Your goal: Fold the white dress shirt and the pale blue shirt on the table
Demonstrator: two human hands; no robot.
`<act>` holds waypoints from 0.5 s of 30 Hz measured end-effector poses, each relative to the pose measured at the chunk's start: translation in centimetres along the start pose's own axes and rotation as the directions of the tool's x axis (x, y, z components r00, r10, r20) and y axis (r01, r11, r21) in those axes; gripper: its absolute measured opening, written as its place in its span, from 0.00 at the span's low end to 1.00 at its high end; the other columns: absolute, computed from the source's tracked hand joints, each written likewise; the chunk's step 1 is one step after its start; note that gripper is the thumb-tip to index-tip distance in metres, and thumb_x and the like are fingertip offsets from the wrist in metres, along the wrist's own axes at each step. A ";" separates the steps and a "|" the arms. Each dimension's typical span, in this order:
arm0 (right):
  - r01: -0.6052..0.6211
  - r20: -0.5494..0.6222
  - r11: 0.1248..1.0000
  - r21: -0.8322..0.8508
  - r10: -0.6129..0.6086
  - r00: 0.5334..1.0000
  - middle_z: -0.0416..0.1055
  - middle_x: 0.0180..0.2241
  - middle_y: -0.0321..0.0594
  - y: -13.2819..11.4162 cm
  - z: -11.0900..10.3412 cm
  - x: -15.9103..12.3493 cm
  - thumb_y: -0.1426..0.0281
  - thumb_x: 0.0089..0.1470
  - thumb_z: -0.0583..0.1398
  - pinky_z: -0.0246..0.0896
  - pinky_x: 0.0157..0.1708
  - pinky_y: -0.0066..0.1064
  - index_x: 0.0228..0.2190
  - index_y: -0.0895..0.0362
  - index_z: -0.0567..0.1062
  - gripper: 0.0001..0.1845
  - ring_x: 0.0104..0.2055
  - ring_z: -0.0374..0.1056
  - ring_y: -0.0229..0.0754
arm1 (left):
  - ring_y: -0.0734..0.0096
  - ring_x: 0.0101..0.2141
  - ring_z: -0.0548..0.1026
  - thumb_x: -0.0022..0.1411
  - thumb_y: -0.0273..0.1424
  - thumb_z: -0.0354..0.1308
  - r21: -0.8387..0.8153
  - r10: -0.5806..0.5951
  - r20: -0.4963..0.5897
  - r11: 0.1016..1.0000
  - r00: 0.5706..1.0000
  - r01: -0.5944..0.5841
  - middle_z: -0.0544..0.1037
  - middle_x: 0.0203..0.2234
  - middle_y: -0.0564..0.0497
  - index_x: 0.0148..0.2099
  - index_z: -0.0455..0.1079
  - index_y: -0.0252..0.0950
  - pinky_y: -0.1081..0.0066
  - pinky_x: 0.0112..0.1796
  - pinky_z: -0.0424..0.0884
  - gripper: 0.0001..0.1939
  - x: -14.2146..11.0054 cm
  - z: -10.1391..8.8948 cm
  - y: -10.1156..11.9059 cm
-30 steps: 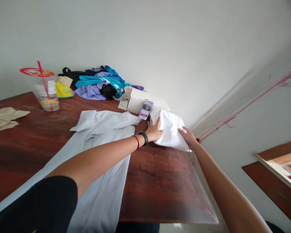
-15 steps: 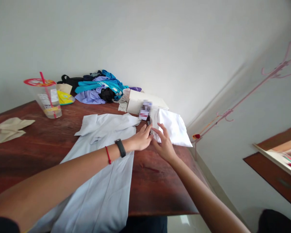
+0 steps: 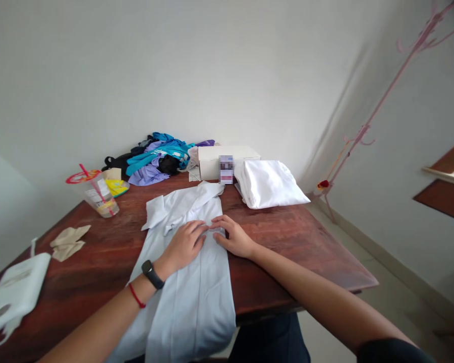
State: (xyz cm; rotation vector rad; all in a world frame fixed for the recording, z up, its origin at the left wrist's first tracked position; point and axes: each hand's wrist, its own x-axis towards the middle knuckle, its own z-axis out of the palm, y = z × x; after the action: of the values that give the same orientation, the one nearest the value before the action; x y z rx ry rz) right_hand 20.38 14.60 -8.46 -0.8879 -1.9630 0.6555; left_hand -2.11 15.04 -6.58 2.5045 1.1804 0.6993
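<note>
A pale grey-white shirt (image 3: pixel 191 297) lies lengthwise on the wooden table (image 3: pixel 272 229), folded narrow, its lower end hanging over the front edge. Its collar end and a sleeve are bunched at the far side. My left hand (image 3: pixel 185 244) rests on the shirt's upper middle, fingers stretched forward. Beside it, my right hand (image 3: pixel 232 236) reaches over the shirt's right edge with fingers apart, its fingertips close to the left ones. Neither hand grips the cloth. Further back on the right sits a folded white garment (image 3: pixel 270 184), apart from both hands.
Along the wall are a heap of clothes (image 3: pixel 157 159) and a white box (image 3: pixel 208 161) with a small card (image 3: pixel 226 170) in front. To the left are a plastic cup (image 3: pixel 100 194), a beige cloth (image 3: pixel 70 242) and a white power bank (image 3: pixel 17 290). A pink coat stand (image 3: pixel 374 111) is at right.
Both hands have left the folded white garment and come back toward me onto the grey-white shirt. The view has shifted, bringing the power bank into sight at the left.
</note>
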 end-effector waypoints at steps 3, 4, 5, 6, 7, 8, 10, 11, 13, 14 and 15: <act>-0.006 0.011 0.999 0.040 0.006 1.000 0.73 0.48 0.46 -0.1 -0.2 -0.1 0.73 0.60 0.62 0.68 0.53 0.38 0.44 0.54 0.80 0.11 0.50 0.73 0.45 | 0.53 0.59 0.70 0.71 0.31 0.51 0.034 0.008 -0.026 0.999 1.000 -0.007 0.75 0.58 0.45 0.58 0.73 0.42 0.50 0.61 0.65 0.17 -0.3 0.2 0.0; -0.009 0.016 0.999 0.050 0.009 1.000 0.74 0.46 0.45 -0.1 -0.3 0.0 0.73 0.60 0.61 0.68 0.51 0.37 0.44 0.54 0.80 0.11 0.48 0.73 0.45 | 0.54 0.58 0.71 0.71 0.30 0.52 0.037 0.009 -0.025 0.999 1.000 -0.009 0.75 0.57 0.45 0.58 0.74 0.42 0.50 0.61 0.65 0.17 -0.3 0.2 0.0; -0.013 0.021 0.998 0.057 0.012 1.000 0.74 0.45 0.45 -0.1 -0.4 0.2 0.73 0.60 0.61 0.68 0.50 0.37 0.43 0.54 0.80 0.10 0.47 0.73 0.44 | 0.54 0.58 0.71 0.71 0.30 0.52 0.034 0.008 -0.026 0.999 1.000 -0.007 0.75 0.57 0.45 0.57 0.74 0.43 0.50 0.61 0.66 0.17 -0.3 0.1 0.1; -0.017 0.027 0.998 0.062 0.016 1.000 0.75 0.43 0.44 -0.2 -0.5 0.3 0.72 0.61 0.61 0.68 0.49 0.36 0.43 0.54 0.80 0.10 0.45 0.73 0.44 | 0.55 0.58 0.71 0.70 0.30 0.53 0.026 0.005 -0.024 1.000 1.000 -0.004 0.75 0.57 0.46 0.57 0.74 0.43 0.51 0.60 0.67 0.16 -0.3 0.0 0.1; -0.023 0.033 0.998 0.063 0.020 0.999 0.75 0.42 0.43 -0.2 -0.7 0.4 0.72 0.61 0.61 0.69 0.47 0.36 0.42 0.54 0.80 0.09 0.44 0.73 0.44 | 0.55 0.58 0.72 0.70 0.30 0.53 0.017 -0.002 -0.021 1.000 1.000 0.003 0.75 0.57 0.47 0.56 0.75 0.44 0.51 0.60 0.67 0.15 -0.2 -0.1 0.2; -0.030 0.040 0.998 0.063 0.028 0.999 0.75 0.40 0.43 -0.3 -0.9 0.4 0.72 0.61 0.61 0.68 0.46 0.35 0.41 0.54 0.81 0.09 0.43 0.73 0.44 | 0.55 0.58 0.72 0.70 0.30 0.53 0.007 -0.012 -0.018 1.000 1.000 0.012 0.75 0.57 0.47 0.55 0.75 0.44 0.51 0.60 0.68 0.15 -0.2 -0.2 0.2; -0.046 0.056 0.997 0.057 0.042 0.998 0.76 0.38 0.42 -0.4 -1.3 0.5 0.72 0.62 0.60 0.68 0.43 0.34 0.39 0.54 0.81 0.08 0.41 0.73 0.44 | 0.55 0.58 0.72 0.70 0.31 0.54 -0.008 -0.034 -0.008 0.999 0.999 0.034 0.76 0.56 0.48 0.53 0.76 0.45 0.52 0.59 0.69 0.14 -0.1 -0.3 0.2; -0.052 0.066 0.997 0.052 0.049 0.997 0.76 0.38 0.42 -0.5 -1.5 0.5 0.72 0.62 0.60 0.68 0.42 0.33 0.39 0.54 0.81 0.09 0.40 0.73 0.43 | 0.55 0.58 0.72 0.70 0.31 0.54 -0.014 -0.045 -0.005 0.999 0.999 0.045 0.76 0.56 0.48 0.52 0.76 0.46 0.51 0.59 0.69 0.13 0.0 -0.4 0.1; -0.070 0.084 0.997 0.040 0.066 0.994 0.77 0.37 0.41 -0.7 -2.0 0.5 0.72 0.62 0.59 0.67 0.39 0.32 0.39 0.54 0.81 0.09 0.37 0.73 0.43 | 0.54 0.58 0.72 0.70 0.31 0.54 -0.038 -0.070 -0.002 0.997 0.998 0.070 0.76 0.56 0.48 0.51 0.77 0.46 0.51 0.60 0.69 0.13 0.1 -0.4 -0.2; -0.081 0.092 0.996 0.032 0.078 0.993 0.77 0.36 0.41 -0.8 -2.3 0.6 0.73 0.62 0.59 0.66 0.38 0.31 0.38 0.54 0.81 0.09 0.36 0.73 0.42 | 0.54 0.58 0.73 0.70 0.32 0.54 -0.059 -0.090 -0.005 0.994 0.996 0.089 0.77 0.56 0.48 0.50 0.77 0.46 0.51 0.60 0.68 0.12 0.1 -0.5 -0.4; -0.094 0.099 0.995 0.022 0.091 0.991 0.78 0.36 0.40 -0.9 -2.5 0.6 0.73 0.62 0.59 0.66 0.37 0.30 0.38 0.54 0.81 0.09 0.35 0.73 0.42 | 0.54 0.57 0.73 0.71 0.33 0.54 -0.087 -0.114 -0.012 0.990 0.993 0.112 0.77 0.55 0.48 0.50 0.78 0.45 0.51 0.60 0.69 0.12 0.2 -0.6 -0.7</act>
State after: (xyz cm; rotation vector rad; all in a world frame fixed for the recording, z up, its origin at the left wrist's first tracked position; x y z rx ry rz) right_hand 22.03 14.81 -6.33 -0.9506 -2.0045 0.7905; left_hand -2.77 15.66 -6.38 2.3459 1.2595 0.7266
